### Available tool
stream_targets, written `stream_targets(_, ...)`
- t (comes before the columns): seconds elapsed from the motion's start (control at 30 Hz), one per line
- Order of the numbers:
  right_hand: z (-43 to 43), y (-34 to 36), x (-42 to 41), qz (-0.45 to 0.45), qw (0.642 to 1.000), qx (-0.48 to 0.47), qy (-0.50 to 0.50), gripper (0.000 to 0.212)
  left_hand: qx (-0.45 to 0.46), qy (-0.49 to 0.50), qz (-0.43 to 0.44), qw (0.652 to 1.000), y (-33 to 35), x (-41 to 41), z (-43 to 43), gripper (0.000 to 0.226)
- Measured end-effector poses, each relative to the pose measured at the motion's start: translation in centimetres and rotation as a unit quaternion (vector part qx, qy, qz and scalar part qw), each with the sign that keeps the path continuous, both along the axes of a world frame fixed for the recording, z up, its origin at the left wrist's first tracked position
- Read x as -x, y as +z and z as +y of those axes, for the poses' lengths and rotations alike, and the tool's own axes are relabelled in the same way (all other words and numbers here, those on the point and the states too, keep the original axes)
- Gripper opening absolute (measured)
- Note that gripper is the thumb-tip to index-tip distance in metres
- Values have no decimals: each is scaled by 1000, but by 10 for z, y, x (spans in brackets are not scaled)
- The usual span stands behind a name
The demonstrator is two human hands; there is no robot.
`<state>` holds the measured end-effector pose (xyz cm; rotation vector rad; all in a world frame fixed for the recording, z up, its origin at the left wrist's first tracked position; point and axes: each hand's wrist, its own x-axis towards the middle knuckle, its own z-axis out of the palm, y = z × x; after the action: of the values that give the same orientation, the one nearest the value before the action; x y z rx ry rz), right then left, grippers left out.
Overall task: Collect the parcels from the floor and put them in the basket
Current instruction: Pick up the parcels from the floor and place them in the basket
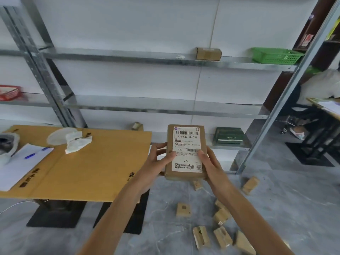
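Observation:
I hold a flat brown cardboard parcel (185, 133) with a white shipping label up in front of me, label facing me. My left hand (156, 161) grips its left edge and my right hand (211, 166) grips its right edge, thumbs on the label. Several small brown parcels (221, 216) lie scattered on the grey floor below, to the right of my arms. A green plastic basket (274, 56) sits on the upper shelf at the right.
A cardboard-topped table (88, 172) stands at the left with papers, a pen and crumpled tissue. Metal shelving (147, 105) spans the wall, holding a small brown box (208, 53), a green box (229, 137) and a red box (10, 92). A desk stands at the far right.

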<state>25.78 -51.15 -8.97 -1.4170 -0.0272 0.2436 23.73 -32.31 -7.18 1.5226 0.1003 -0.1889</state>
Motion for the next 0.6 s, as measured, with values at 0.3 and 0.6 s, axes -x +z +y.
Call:
stream_targets(0.3, 153, -4, 100, 6, 1000, -3, 29, 35, -18, 52, 13, 998, 0, 110, 144, 61)
stream_targets(0.6, 253, -12, 187, 56, 996, -5, 64, 43, -12, 137, 74, 988, -7, 210, 236, 50)
